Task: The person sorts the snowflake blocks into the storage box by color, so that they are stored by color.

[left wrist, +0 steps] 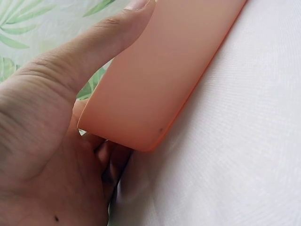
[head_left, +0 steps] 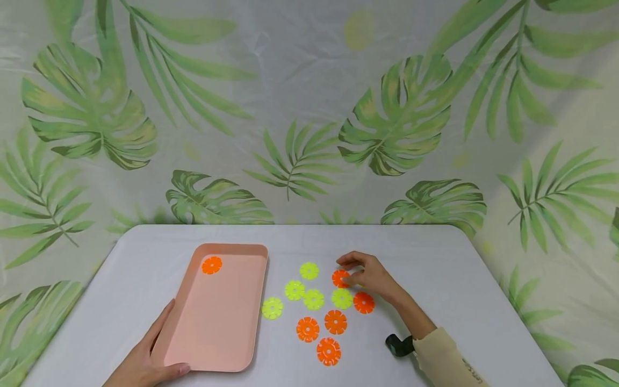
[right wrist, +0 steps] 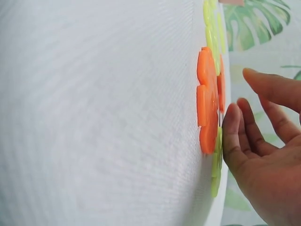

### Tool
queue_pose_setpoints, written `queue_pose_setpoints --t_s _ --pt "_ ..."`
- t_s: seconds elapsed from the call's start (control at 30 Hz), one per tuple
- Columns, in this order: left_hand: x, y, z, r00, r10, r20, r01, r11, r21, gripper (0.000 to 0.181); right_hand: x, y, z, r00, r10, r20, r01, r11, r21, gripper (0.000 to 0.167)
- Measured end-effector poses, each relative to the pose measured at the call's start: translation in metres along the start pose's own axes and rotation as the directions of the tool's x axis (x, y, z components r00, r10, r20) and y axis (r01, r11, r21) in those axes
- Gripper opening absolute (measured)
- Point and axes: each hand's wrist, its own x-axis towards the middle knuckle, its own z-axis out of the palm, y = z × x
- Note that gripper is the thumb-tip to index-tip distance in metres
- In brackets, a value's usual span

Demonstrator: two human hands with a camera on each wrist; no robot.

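Here I see an orange disc (head_left: pixel 338 277) on the tabletop (head_left: pixel 416 252) just under the loosely parted, empty fingers of the nearer, right hand (head_left: pixel 371 273), well right of the tray (head_left: pixel 213 317), which runs lengthwise away from the left hand (head_left: pixel 145 362) gripping its near-left corner.

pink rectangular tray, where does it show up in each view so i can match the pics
Head: the pink rectangular tray lies left of centre on the table, the left hand at its near left corner.
Left wrist: upper middle, one corner in that hand's grip.
Right wrist: only a pinkish sliver at the top edge, right of centre, probably the tray.
Shared landmark: the white cloth in all three.
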Motion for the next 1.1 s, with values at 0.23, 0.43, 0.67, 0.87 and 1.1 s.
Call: queue_pose_setpoints --t_s 0.23,0.43,0.67,0.87,1.1 --pt "0.0009 0.0008 0.0008 1.0 -0.015 0.023 0.016 0.999 -0.033 0.128 -0.0015 -0.0005 -0.0027 0.999 0.008 0.035 -0.008 1.0 -0.023 0.045" --pt "-0.0004 -0.0002 0.0008 1.0 0.003 -0.011 -0.003 1.0 0.005 0.127 -0.0014 0.0014 -0.0041 0.996 0.016 0.082 -0.008 0.995 -0.099 0.049" --pt "0.0003 0.0035 0.001 1.0 -0.016 0.01 0.016 0.999 -0.033 0.129 0.0003 0.0011 -0.0054 0.993 0.002 0.117 0.014 0.991 -0.137 0.045" --pt "-0.0004 0.0049 0.0 0.999 -0.031 0.024 0.033 0.998 -0.05 0.129 0.0022 -0.0015 -0.0036 0.992 -0.01 0.128 0.033 0.984 -0.175 0.043" --pt "-0.0023 0.0005 0.0009 1.0 0.013 -0.016 -0.013 0.999 -0.033 0.126 0.0046 -0.0024 -0.0001 0.989 -0.042 0.139 0.075 0.969 -0.236 0.043"
